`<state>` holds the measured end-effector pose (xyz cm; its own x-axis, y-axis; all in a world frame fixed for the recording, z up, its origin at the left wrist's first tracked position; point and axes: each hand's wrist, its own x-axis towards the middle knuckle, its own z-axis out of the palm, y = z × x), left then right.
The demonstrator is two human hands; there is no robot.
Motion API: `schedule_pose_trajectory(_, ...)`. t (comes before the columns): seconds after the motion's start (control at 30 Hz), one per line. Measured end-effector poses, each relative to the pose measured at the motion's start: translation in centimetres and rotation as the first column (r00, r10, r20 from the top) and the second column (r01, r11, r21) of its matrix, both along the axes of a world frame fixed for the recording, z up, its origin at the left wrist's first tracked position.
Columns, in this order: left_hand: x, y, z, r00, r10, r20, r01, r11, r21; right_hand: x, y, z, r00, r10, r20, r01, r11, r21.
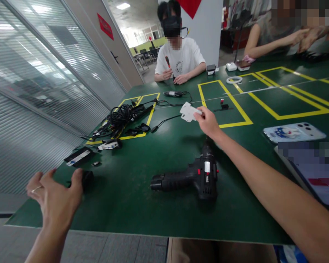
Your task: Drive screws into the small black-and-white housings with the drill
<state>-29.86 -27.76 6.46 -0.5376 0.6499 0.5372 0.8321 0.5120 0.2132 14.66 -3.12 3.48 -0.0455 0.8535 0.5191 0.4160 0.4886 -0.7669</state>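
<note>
My right hand (208,122) reaches over the table and pinches a flat white piece with a notched outline (188,111) by its right end. The piece is held above the tabletop; its exact kind is unclear. Just below that hand lies a black cordless drill (205,171) on its side, its chuck pointing away from me. At the left front, my left hand (57,195) is open, with thumb and fingers spread apart. A small black block (87,179) is right by its thumb, partly hidden; whether they touch I cannot tell.
Tangled black cables (123,118) lie at the left, near a black-and-white box (79,156). A phone (294,132) and a tablet-like screen (309,171) are at the right. Across the green table (126,208) sits a person in a headset (178,54); another person works at the far right.
</note>
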Motion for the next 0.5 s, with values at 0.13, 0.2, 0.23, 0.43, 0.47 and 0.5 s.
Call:
schedule_pose_trajectory(0.13, 10.5, 3.2, 5.0, 0.910, -0.391, -0.137, 0.397, 0.918, 0.016, -4.3, -4.3, 3.0, 0.908, 0.294, 0.297, -0.325, 0.944, 0.058)
schedule_pose_trajectory(0.2, 15.0, 5.3, 6.2, 0.830, -0.531, -0.171, 0.521, 0.847, -0.103, -6.3, -6.6, 3.7, 0.807, 0.386, 0.446, -0.454, 0.889, 0.052)
schedule_pose_trajectory(0.23, 16.8, 6.3, 6.3, 0.795, -0.582, -0.172, 0.557, 0.812, -0.174, -7.1, -7.6, 3.8, 0.763, 0.416, 0.494, -0.503, 0.863, 0.049)
schedule_pose_trajectory(0.43, 21.1, 10.7, 4.1, 0.822, -0.566, -0.056, 0.453, 0.711, -0.538, -8.3, -8.9, 4.0, 0.736, 0.453, 0.504, -0.560, 0.825, 0.077)
schedule_pose_trajectory(0.47, 20.8, 11.0, 4.0, 0.830, -0.554, -0.062, 0.430, 0.708, -0.560, -7.8, -8.3, 4.0, 0.771, 0.430, 0.470, -0.523, 0.848, 0.083)
schedule_pose_trajectory(0.5, 20.1, 11.1, 4.0, 0.834, -0.548, -0.065, 0.417, 0.702, -0.577, -7.2, -7.5, 3.9, 0.818, 0.390, 0.422, -0.468, 0.879, 0.094)
